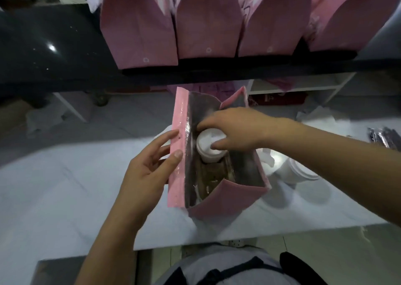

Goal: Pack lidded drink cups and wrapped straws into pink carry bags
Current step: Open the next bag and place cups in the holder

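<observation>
**Two hands at an open pink carry bag (pixel 219 200)**

The right hand (pixel 238 130) grips a white lidded cup (pixel 209 146) by its lid, fingers curled round the rim, inside the foil-lined bag standing on the white table (pixel 65 187). The left hand (pixel 147 167) pinches the bag's rim at nine o'clock. A second cup (pixel 300 172) stands at the bag's three o'clock, and more pink bags (pixel 138 28) line the shelf at twelve.

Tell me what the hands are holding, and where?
Right hand grips the cup by its lid; left hand pinches the left wall of the pink bag.
</observation>
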A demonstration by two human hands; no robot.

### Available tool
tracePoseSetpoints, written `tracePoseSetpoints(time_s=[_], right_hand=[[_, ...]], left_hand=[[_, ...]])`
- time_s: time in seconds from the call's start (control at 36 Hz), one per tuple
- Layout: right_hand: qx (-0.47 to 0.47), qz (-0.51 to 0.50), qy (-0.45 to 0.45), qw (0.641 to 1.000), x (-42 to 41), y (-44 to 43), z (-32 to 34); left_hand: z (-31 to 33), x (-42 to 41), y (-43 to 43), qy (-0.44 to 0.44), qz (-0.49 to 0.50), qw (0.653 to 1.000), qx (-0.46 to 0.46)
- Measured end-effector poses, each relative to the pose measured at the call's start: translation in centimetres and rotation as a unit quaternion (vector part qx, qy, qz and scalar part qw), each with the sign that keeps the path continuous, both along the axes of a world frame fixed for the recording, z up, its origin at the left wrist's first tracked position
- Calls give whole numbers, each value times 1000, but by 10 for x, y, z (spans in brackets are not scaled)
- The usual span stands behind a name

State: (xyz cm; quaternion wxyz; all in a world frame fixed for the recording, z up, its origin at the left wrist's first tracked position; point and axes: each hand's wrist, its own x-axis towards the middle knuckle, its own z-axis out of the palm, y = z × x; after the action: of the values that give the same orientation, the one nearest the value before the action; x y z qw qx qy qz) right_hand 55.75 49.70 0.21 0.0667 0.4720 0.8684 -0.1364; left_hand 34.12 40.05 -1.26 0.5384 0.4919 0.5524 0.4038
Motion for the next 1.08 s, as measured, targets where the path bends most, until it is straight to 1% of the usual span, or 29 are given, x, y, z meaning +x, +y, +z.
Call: tracePoseSetpoints(time_s=[0.06, 0.08, 0.14, 0.17, 0.22, 0.25, 0.31, 0.36, 0.39, 0.42, 0.47, 0.61, 0.69, 0.78, 0.86, 0.94, 1.03, 1.08], right_hand=[[9, -53, 85, 995, 17, -17, 20], [16, -88, 141, 986, 28, -25, 25], [39, -157, 248, 955, 55, -41, 29], [50, -188, 281, 940, 69, -47, 28], [52, -259, 314, 912, 101, -58, 16], [49, -301, 316, 898, 118, -64, 8], [33, -389, 283, 876, 146, -74, -14], [4, -433, 243, 868, 164, -88, -35], [-11, -441, 245, 864, 168, -94, -43], [-25, -446, 254, 858, 170, -100, -50], [-36, -447, 249, 858, 171, -108, -63], [-26, -440, 194, 877, 167, -112, -90], [-18, -450, 174, 876, 169, -104, -95], [-51, -446, 145, 882, 173, -97, -96], [-86, -431, 117, 891, 178, -92, -95], [-81, -427, 107, 894, 179, -89, -93], [-71, -432, 117, 892, 176, -89, -86], [-43, -440, 122, 889, 170, -90, -71]], left_hand=[[3, 3, -1, 9, 3, 1000, -2], [4, 5, -2, 14, 4, 1000, -5], [7, 7, -4, 18, 9, 1000, -7], [9, 9, -6, 20, 12, 1000, -6], [11, 11, -12, 25, 15, 1000, -1], [12, 13, -16, 27, 14, 1000, 2], [11, 16, -24, 25, 10, 1000, 15], [12, 19, -32, 22, 3, 999, 32], [13, 20, -36, 29, 3, 999, 38], [14, 22, -39, 37, 6, 998, 42], [16, 24, -44, 59, 16, 997, 47], [12, 28, -47, 132, 29, 989, 60], [10, 32, -46, 172, 35, 982, 75], [7, 35, -44, 208, 27, 974, 84], [5, 36, -44, 211, 25, 974, 81], [4, 36, -44, 199, 13, 977, 69], [6, 34, -44, 186, -40, 980, 59], [8, 32, -43, 188, -80, 977, 64]])
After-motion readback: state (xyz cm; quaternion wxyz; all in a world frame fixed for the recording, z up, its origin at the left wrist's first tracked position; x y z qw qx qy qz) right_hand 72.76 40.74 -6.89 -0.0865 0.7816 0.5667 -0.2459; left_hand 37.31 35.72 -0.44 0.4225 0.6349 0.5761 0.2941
